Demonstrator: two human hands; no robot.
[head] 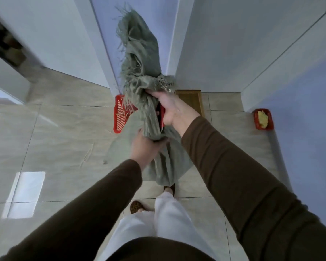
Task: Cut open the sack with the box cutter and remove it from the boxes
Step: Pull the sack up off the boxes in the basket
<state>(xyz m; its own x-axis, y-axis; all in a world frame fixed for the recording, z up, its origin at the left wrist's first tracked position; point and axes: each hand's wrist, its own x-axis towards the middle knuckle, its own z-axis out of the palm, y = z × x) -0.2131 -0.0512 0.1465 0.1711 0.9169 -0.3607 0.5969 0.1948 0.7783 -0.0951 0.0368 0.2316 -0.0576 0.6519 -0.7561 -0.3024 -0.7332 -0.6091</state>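
A grey-green woven sack (139, 59) with frayed, cut edges hangs bunched in front of me, its top flopping up against the white wall corner and its lower part trailing toward my feet. My right hand (169, 108) grips the bunched middle of the sack and also holds a red and black box cutter (161, 115) against it. My left hand (145, 147) clutches the sack just below, fingers closed in the cloth. No boxes are in view.
A red plastic basket (120, 113) lies on the tiled floor behind the sack. A wooden box or threshold (191, 100) sits by the wall. A small red tray (263, 119) with something yellow rests at the right. White walls enclose a narrow corner.
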